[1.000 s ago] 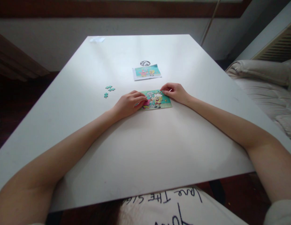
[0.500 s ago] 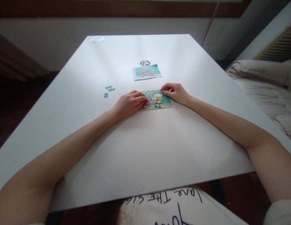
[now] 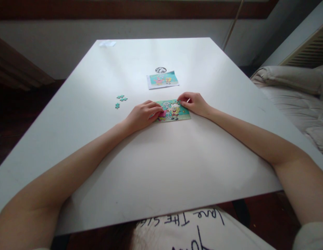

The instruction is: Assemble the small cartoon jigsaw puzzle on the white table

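Note:
A nearly filled cartoon jigsaw puzzle [image 3: 170, 116] in green, yellow and pink lies flat on the white table [image 3: 161, 156]. Over its left side rests my left hand [image 3: 143, 116], fingers curled together, gripping the left part and covering it. At the upper right corner, my right hand [image 3: 195, 103] is pinched, thumb and forefinger closed on what looks like a small puzzle piece at the puzzle's edge. Pale gaps show in the puzzle's upper right, just left of those fingertips. Several loose green puzzle pieces [image 3: 121, 98] lie left of the puzzle, beyond my left hand.
Behind the puzzle lies a picture sheet [image 3: 163, 80] with the same cartoon characters. A dark round mark [image 3: 160, 70] sits just past it. White paper [image 3: 107, 43] lies at the table's far left corner. A padded beige seat [image 3: 294, 86] stands to the right.

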Demonstrator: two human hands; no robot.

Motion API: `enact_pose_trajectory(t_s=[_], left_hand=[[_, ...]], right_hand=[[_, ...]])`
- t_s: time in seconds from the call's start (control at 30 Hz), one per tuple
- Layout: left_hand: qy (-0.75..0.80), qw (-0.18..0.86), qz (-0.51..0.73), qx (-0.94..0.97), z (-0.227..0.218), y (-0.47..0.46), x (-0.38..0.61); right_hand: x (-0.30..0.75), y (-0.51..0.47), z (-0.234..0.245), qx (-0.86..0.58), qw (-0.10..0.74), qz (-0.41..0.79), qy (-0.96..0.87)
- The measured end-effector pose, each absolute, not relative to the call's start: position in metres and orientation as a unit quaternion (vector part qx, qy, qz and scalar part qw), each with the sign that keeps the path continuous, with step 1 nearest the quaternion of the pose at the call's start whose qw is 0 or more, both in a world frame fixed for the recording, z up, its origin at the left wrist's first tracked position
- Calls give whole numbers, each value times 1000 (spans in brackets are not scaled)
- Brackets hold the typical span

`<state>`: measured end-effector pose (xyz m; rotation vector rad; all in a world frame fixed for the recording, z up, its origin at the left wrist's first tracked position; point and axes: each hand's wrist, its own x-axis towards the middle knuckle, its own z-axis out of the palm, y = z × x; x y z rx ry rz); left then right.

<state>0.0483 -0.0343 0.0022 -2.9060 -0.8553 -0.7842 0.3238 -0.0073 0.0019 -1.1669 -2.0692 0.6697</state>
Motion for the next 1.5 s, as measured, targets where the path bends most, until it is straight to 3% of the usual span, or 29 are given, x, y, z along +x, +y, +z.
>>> enact_pose_trajectory(t_s=[1.5], left_hand=[[-272, 23, -249, -929, 1, -34, 48]], right_hand=[[325, -6, -2, -408, 341, 228, -816]])
